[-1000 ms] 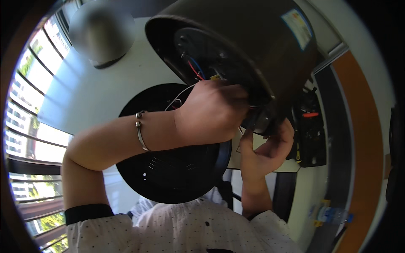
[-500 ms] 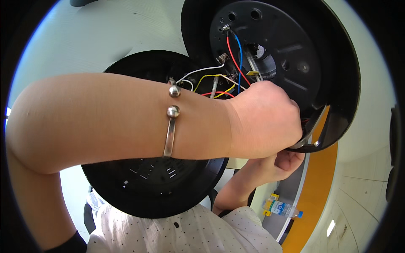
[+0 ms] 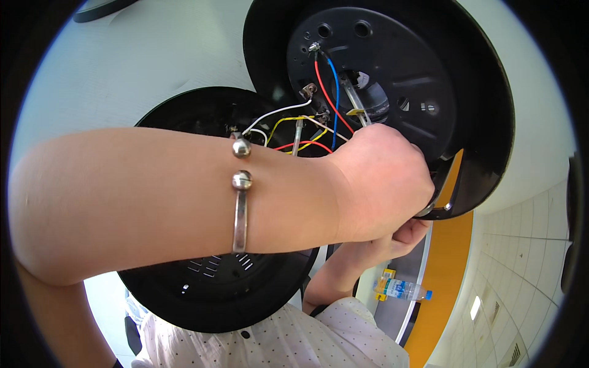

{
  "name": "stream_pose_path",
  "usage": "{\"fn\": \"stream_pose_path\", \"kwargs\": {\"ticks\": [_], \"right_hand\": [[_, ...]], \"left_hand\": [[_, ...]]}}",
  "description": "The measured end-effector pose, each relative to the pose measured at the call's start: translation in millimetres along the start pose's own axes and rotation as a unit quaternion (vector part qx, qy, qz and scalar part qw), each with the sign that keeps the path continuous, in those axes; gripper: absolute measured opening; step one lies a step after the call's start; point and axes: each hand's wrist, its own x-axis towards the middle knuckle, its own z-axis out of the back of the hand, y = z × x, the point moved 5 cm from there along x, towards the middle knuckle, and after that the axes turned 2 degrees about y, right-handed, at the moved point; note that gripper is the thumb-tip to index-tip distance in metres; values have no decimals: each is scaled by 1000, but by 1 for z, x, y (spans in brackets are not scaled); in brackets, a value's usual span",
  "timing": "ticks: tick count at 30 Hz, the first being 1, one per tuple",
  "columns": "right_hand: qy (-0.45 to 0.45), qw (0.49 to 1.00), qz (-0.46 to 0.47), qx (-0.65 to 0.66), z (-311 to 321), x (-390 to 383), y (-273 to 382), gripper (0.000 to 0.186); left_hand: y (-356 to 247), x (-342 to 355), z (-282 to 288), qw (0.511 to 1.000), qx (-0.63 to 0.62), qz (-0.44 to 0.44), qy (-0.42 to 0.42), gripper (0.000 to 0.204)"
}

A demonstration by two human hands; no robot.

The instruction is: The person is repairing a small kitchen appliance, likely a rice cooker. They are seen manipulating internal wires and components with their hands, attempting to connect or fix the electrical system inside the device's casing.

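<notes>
Starting from the left, I am noting a pale tabletop (image 3: 153, 61), with my left forearm (image 3: 141, 190) lying across the view in front of it. A slotted black cover (image 3: 227, 297) is sitting below and behind that forearm, near my body, and a metal bracelet (image 3: 240, 218) is circling my wrist. White wire (image 3: 279, 109), a red wire (image 3: 326, 91) and a blue wire (image 3: 337, 92) are running between the cover's side and the black housing (image 3: 485, 122), which is standing at the upper right with its open face turned toward me. My left hand (image 3: 389, 184) is covering the lower left of that face, knuckles up and fingers curling out of sight; I am not able to tell whether they are clamping anything. A narrow gap (image 3: 453, 178) in the housing wall is showing orange just right of this hand, its long axis slanting from upper right to lower left. My right hand (image 3: 399, 240) is sitting below the rim, fingers bending; its grip I am likewise not confirming. The rim is thus running between my two hands, the left being nearer the inner metal plate (image 3: 399, 49). Beyond, a clear bottle (image 3: 405, 289) is lying near an orange strip (image 3: 445, 270).
</notes>
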Motion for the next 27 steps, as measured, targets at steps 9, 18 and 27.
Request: {"fn": "stream_pose_path", "kwargs": {"ticks": [9, 18, 27], "right_hand": [[-14, 1000, -16, -13, 4, -1, 1, 56], [52, 998, -11, 46, 6, 2, 1, 53], [50, 998, 13, 35, 8, 0, 1, 44]], "left_hand": [[-2, 2, 5, 999, -30, 5, 37, 15], [-2, 0, 3, 1000, -6, 12, 23, 13], [-4, -6, -2, 998, 39, -28, -45, 11]]}}
